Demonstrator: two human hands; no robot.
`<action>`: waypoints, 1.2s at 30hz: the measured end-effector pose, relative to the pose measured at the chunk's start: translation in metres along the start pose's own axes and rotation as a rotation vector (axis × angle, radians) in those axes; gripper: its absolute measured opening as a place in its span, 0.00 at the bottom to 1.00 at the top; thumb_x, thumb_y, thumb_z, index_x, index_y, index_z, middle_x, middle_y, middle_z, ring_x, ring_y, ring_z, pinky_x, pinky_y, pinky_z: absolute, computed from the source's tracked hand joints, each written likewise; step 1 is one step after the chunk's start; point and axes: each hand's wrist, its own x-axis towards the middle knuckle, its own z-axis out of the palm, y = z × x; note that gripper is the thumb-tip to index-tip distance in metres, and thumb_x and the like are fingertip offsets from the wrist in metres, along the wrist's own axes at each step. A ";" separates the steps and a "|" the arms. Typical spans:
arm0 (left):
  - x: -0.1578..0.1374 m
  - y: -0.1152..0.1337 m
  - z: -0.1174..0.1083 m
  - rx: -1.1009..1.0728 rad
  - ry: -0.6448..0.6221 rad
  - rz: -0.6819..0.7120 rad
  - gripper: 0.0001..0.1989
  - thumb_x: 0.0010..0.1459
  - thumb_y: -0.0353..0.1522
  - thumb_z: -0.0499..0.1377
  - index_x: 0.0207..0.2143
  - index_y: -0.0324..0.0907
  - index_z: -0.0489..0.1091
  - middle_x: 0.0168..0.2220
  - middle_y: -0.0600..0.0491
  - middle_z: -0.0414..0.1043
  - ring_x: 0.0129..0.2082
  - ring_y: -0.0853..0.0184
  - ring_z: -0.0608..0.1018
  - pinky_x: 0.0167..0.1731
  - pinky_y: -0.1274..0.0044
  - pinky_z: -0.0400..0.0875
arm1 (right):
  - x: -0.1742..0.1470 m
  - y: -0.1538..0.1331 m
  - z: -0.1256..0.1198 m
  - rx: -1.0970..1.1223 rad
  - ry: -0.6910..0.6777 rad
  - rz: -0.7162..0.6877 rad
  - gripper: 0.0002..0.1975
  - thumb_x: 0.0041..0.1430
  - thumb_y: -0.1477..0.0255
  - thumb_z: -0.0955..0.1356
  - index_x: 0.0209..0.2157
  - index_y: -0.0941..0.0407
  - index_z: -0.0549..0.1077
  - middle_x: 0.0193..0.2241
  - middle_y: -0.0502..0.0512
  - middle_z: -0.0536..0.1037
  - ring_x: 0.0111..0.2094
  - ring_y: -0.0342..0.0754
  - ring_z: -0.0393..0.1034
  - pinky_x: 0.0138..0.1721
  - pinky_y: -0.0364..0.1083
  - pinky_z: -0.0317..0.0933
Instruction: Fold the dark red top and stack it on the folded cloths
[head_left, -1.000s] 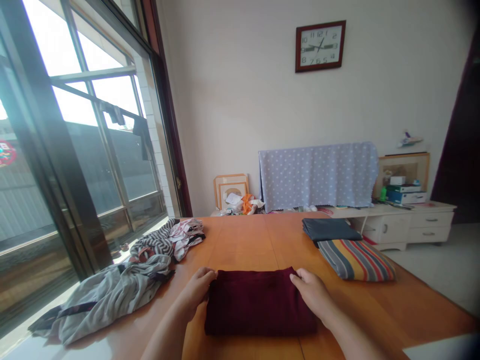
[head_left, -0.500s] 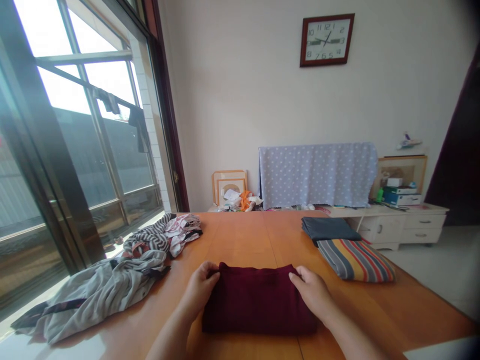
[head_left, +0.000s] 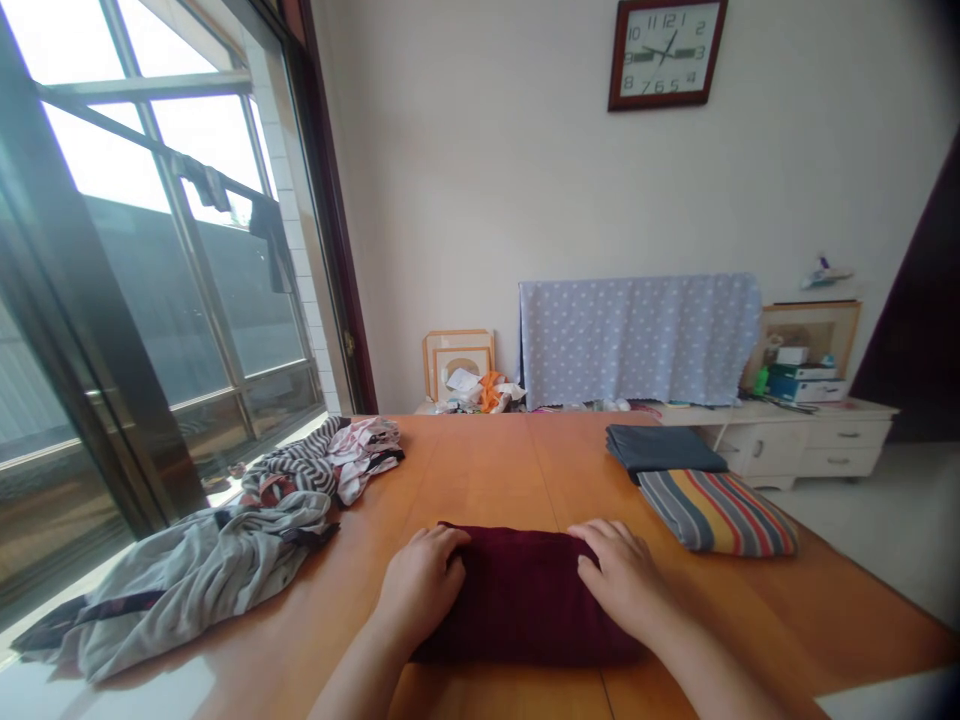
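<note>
A folded maroon garment lies flat in front of me at the near side of the wooden table; what kind of garment it is cannot be made out. My left hand rests on its left side, fingers stretched over the far left corner and thumb on the cloth. On the far right corner lies my right hand, its fingers spread and its thumb on top of the fabric. Neither hand pinches the cloth now. The corners under the palms are hidden.
Crumpled grey clothing, a black-and-white striped piece and a pinkish patterned piece lie along the left of the table. At the right are a folded dark-blue cloth and a folded striped cloth. A window borders the left.
My hands have let go of the garment's far corners, which they pinched before, and now lie on top of it. The garment sits flatter. The view has tilted slightly downward.
</note>
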 end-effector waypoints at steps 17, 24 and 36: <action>0.000 0.014 -0.004 0.212 -0.074 -0.097 0.10 0.58 0.32 0.53 0.40 0.49 0.72 0.43 0.53 0.70 0.42 0.65 0.75 0.37 0.77 0.63 | 0.004 -0.006 0.001 0.079 0.148 -0.006 0.07 0.50 0.77 0.63 0.31 0.52 0.69 0.34 0.51 0.74 0.40 0.50 0.66 0.43 0.47 0.54; 0.008 0.021 -0.004 0.216 0.068 -0.178 0.14 0.67 0.38 0.45 0.46 0.51 0.69 0.45 0.54 0.69 0.37 0.68 0.77 0.33 0.78 0.65 | 0.007 0.001 0.006 0.121 0.231 0.030 0.05 0.55 0.74 0.63 0.33 0.52 0.69 0.34 0.51 0.75 0.39 0.50 0.68 0.43 0.48 0.57; 0.004 0.031 0.009 0.167 0.137 0.015 0.18 0.69 0.37 0.45 0.52 0.47 0.71 0.49 0.49 0.74 0.48 0.62 0.77 0.49 0.71 0.70 | 0.003 -0.011 -0.005 0.208 0.293 0.019 0.15 0.62 0.70 0.61 0.48 0.52 0.72 0.46 0.58 0.77 0.49 0.53 0.70 0.50 0.53 0.63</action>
